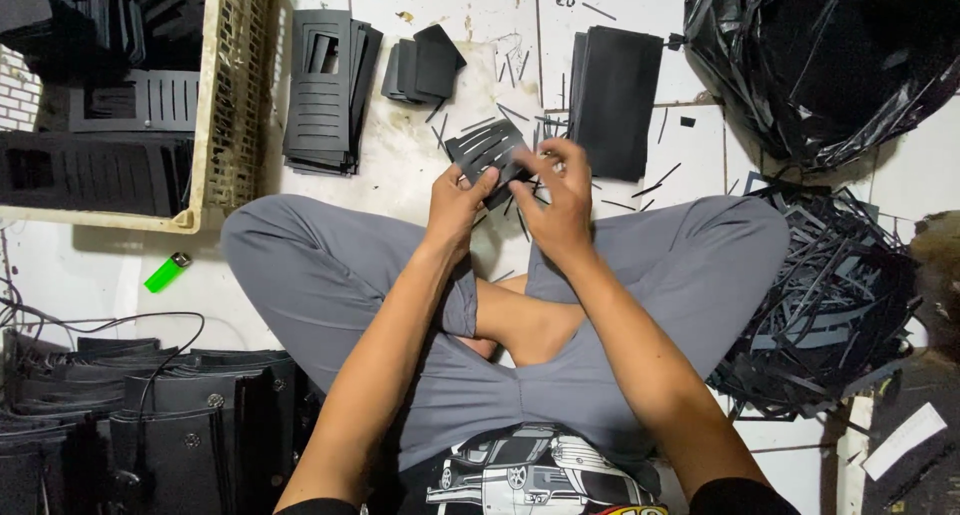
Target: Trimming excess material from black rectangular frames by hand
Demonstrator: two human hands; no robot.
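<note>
left hand [455, 197] and right hand [560, 200] both pinch a slotted black foam sheet [487, 150] held between them above the floor [420, 165]. judged risk: thin ribs could tear if the right hand's fingers pull unevenly; offcut strips [830, 305] lie right of it.

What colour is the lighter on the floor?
Bright green lighter, seen in the head view, lying left of the knee.

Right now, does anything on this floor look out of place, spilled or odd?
A green lighter lies alone on the white floor, unlike the black material around it. Thin black offcut strips are scattered about the slotted black piece that both hands hold.
</note>
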